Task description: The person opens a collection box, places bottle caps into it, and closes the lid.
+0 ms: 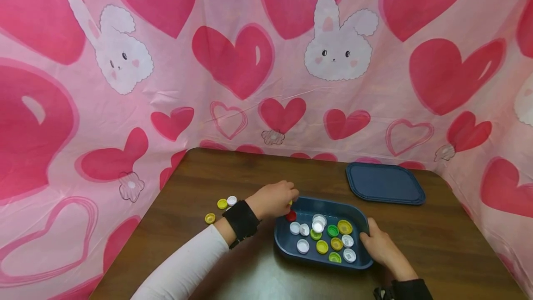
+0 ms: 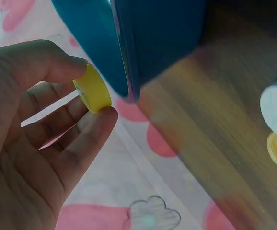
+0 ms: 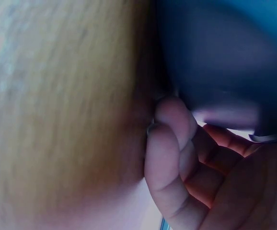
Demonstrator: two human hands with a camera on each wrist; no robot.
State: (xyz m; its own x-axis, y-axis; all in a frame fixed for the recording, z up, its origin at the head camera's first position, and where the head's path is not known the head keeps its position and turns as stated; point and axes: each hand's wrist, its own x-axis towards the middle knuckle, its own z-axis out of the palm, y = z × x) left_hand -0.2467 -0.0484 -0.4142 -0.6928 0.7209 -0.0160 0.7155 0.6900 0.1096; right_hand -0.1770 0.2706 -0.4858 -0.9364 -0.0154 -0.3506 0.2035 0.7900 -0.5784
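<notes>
Yellow bottle cap point(image 2: 92, 88) sits pinched in the left hand point(image 1: 272, 199) at the blue tray's point(image 1: 363, 220) far-left rim, while the right hand point(image 1: 381, 244) grips its near-right edge on the worktop point(image 1: 437, 240).

Left hand point(image 1: 272, 200) over tray point(image 1: 281, 242) of caps point(image 1: 322, 246).

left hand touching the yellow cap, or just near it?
Touching. The left wrist view shows the left hand pinching the yellow cap between thumb and fingertip, beside the blue tray's edge.
</notes>
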